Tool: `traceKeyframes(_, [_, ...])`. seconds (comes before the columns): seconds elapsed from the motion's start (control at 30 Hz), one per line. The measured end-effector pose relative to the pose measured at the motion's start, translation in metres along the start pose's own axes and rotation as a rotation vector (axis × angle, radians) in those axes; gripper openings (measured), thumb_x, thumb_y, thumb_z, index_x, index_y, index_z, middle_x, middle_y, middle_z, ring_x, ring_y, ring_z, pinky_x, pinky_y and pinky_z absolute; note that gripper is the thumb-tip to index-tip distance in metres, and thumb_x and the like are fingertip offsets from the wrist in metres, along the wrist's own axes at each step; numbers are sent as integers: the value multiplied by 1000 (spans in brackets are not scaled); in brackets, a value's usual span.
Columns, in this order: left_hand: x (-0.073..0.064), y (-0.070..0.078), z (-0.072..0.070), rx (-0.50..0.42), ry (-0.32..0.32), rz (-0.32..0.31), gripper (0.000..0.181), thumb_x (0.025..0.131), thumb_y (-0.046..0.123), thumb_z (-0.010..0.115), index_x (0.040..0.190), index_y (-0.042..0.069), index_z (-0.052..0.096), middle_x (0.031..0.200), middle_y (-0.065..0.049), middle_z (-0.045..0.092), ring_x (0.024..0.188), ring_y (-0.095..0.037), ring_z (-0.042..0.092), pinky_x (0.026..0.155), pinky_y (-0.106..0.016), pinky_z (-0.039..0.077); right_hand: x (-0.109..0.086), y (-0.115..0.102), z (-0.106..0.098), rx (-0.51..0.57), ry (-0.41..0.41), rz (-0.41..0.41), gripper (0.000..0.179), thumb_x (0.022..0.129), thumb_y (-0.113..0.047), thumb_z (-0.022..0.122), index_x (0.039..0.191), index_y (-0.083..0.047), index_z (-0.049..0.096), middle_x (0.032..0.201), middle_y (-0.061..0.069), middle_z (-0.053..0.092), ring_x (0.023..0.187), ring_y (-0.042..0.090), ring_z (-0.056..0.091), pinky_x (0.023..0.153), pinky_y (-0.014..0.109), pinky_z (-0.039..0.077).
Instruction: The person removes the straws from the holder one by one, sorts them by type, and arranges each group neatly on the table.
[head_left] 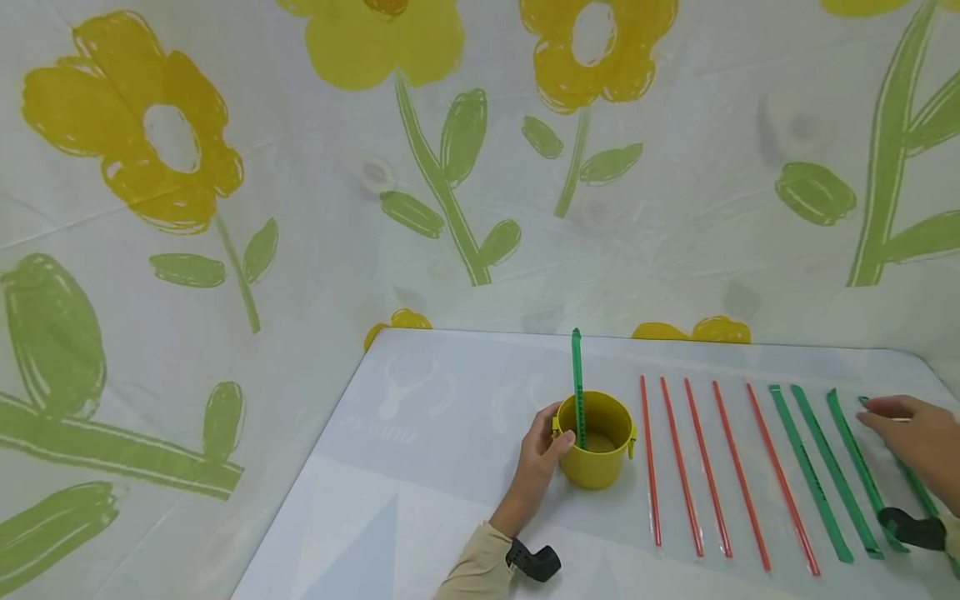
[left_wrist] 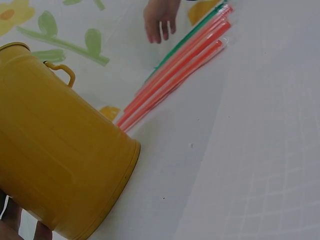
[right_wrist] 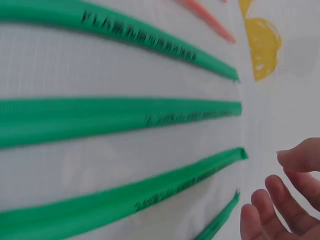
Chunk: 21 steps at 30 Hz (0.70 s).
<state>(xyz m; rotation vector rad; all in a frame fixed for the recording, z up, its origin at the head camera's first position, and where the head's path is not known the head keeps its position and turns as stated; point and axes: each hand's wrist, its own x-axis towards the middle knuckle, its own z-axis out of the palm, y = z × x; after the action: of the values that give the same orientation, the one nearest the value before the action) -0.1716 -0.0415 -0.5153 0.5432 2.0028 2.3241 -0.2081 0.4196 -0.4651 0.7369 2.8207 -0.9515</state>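
My left hand [head_left: 538, 454] grips a small yellow bucket [head_left: 592, 467] at its left side, with the thumb at the rim. One green paper-wrapped straw [head_left: 577, 367] leans upright inside the bucket. Over on the far right, my right hand [head_left: 915, 446] hovers over the far end of the rightmost green straw [head_left: 918, 487], fingers loosely bent. In the right wrist view those fingers [right_wrist: 277, 200] hold nothing and sit beside the green straws' ends. More green straws [right_wrist: 120, 120] with black print lie to the left of that hand.
Several red straws [head_left: 697, 467] in clear wrappers lie in a row between the bucket and the green straws. All rest on a pale table [head_left: 360, 500]. Flower-printed sheeting [head_left: 465, 308] rises behind the table and at its left.
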Motion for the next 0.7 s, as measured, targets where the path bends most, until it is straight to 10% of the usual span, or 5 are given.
traceKeyframes(0.3, [-1,-1,-3,11,0,6,44,96,26,49,139,19,41,137,1,46,124,-19,44,101,-28,38,-20,-27,8,67,142,-340,43,94,-16,55,119,17,46,112,38,48,92,48,52,50,18,44])
traceKeyframes(0.7, [0,-1,0,-1,-6,13,46,95,27,50,139,20,40,137,2,47,124,-20,45,100,-28,39,-41,-64,8,134,94,-421,50,96,-28,54,124,13,47,116,33,49,89,31,55,52,13,42])
